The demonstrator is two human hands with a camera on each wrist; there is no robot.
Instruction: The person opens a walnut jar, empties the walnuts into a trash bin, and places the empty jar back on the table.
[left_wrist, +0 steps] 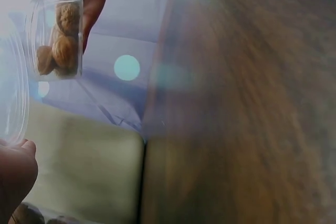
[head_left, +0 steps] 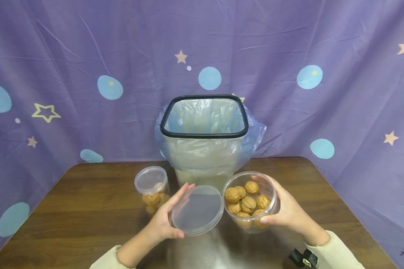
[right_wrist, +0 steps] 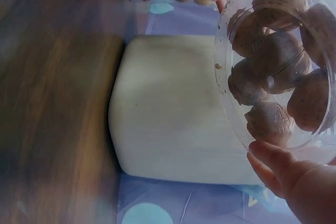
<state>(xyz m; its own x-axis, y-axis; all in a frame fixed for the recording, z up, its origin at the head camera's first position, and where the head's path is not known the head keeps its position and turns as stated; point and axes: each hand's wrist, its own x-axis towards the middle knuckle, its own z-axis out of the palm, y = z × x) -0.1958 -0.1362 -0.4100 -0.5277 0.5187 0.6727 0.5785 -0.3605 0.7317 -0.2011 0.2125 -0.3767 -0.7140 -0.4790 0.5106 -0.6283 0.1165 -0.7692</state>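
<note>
My left hand (head_left: 167, 216) grips a round translucent lid (head_left: 198, 210) by its edge, thumb at the near side and fingers at the far side. A clear round tub (head_left: 252, 226) of walnuts (head_left: 248, 203) is in my right hand (head_left: 287, 209), its fingers wrapped round the wall. The tub's mouth is uncovered and tips toward me, with the lid's right edge close beside its rim. From below, the right wrist view shows several walnuts (right_wrist: 278, 61) lying against the tub's bottom. Both hands hold their things above the table, in front of the bin.
A taller lidded jar (head_left: 152, 190) of walnuts stands on the wooden table (head_left: 97, 201) just left of my left hand. Behind the hands is a pale bin (head_left: 205, 149) with a black rim and bluish plastic liner. A small black device (head_left: 303, 258) sits by the right sleeve. A purple curtain (head_left: 138, 56) hangs behind.
</note>
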